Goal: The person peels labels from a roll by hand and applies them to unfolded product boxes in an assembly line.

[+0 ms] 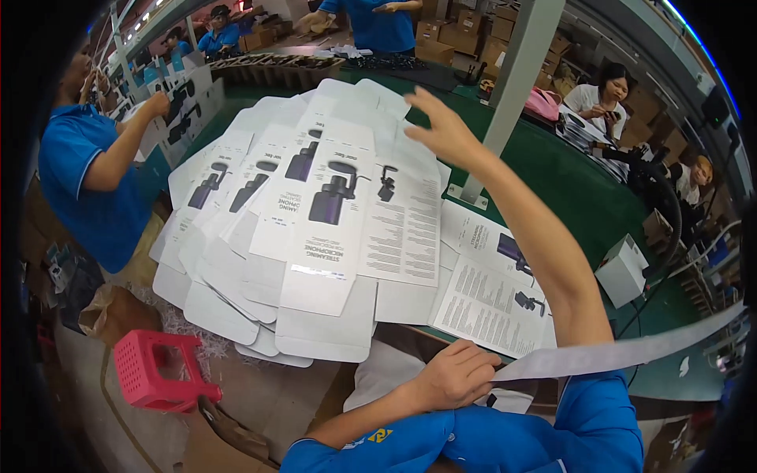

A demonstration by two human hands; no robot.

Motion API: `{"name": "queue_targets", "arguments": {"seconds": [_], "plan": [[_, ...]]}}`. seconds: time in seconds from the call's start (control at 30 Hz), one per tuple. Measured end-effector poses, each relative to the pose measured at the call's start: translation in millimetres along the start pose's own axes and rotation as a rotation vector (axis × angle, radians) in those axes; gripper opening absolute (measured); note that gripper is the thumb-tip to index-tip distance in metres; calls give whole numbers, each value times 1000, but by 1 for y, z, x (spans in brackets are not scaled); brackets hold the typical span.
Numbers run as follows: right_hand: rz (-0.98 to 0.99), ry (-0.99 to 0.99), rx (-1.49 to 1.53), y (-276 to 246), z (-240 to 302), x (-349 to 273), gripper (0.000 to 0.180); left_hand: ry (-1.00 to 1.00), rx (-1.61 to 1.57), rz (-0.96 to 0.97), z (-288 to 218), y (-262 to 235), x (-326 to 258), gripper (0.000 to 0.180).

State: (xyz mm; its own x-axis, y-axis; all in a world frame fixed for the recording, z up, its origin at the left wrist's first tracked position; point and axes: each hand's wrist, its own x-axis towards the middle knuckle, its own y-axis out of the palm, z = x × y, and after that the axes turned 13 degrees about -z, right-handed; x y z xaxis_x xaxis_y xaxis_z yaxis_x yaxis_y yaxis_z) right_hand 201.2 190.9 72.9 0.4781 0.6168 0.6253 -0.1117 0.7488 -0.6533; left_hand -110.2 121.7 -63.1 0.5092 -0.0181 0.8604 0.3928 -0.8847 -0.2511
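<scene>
A fanned pile of flat white carton blanks (315, 213), printed with a dark microphone picture, covers the green table (568, 189). My right hand (441, 130) reaches out over the far side of the pile with its fingers spread, holding nothing. My left hand (457, 374) is close to my body at the table's near edge. It pinches the end of one flat blank (623, 351) that stretches off to the right. Another printed blank (493, 284) lies just in front of that hand.
A person in a blue shirt (87, 173) stands at the left handling folded cartons. Two more people work at the back, and one sits at the right. A grey post (512, 87) rises from the table, a small white box (623, 272) sits at right, and a red stool (154, 370) stands on the floor.
</scene>
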Motion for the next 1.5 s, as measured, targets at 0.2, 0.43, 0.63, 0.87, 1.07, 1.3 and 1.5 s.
{"name": "queue_targets", "arguments": {"seconds": [0.2,0.43,0.63,0.87,1.07,1.3,1.5], "plan": [[233,-224,157,-1,47,-184,109,13,-4,20,11,-2,1,18],[355,-265,29,42,62,-224,100,69,-115,71,-5,20,2,17],[226,-280,92,69,40,-180,96,20,-104,75,-16,32,-11,15],[209,-257,197,49,42,-210,86,-91,-16,34,-19,42,9,7],[-368,878,797,-76,20,-311,32,-728,-238,-7,8,59,41,27],[-727,764,706,-147,53,-398,27,-799,-386,60,11,124,43,40],[-911,831,757,-146,54,-432,19,-507,-124,-15,-23,142,74,29]]}}
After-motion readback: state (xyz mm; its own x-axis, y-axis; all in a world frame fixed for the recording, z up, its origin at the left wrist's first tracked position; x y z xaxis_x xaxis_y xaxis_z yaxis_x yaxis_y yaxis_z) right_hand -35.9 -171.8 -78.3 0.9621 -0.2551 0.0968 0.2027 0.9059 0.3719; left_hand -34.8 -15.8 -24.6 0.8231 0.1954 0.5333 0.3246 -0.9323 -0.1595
